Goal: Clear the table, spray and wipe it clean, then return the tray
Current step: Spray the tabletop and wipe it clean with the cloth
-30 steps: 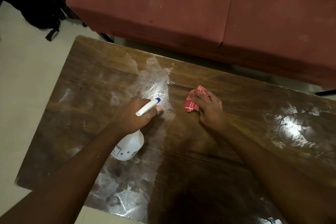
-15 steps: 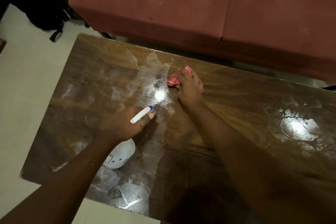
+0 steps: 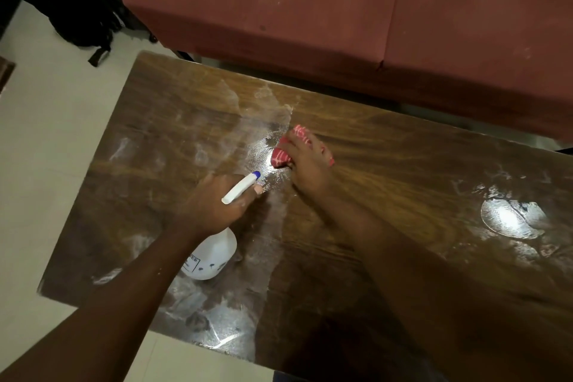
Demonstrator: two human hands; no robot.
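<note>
My left hand (image 3: pixel 214 205) grips the sprayer (image 3: pixel 214 250) by its neck, while just ahead my right hand's (image 3: pixel 308 164) curled fingers (image 3: pixel 297 146) press the cloth (image 3: pixel 282 158) onto the wet table (image 3: pixel 403 164).

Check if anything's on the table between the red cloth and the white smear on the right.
Nothing visible: bare table lies between the red cloth under the right hand and the white smear; the spray bottle sits left of it.

Bare forearms (image 3: pixel 130 298), left grip (image 3: pixel 214 208), right grip (image 3: pixel 310 164)
</note>
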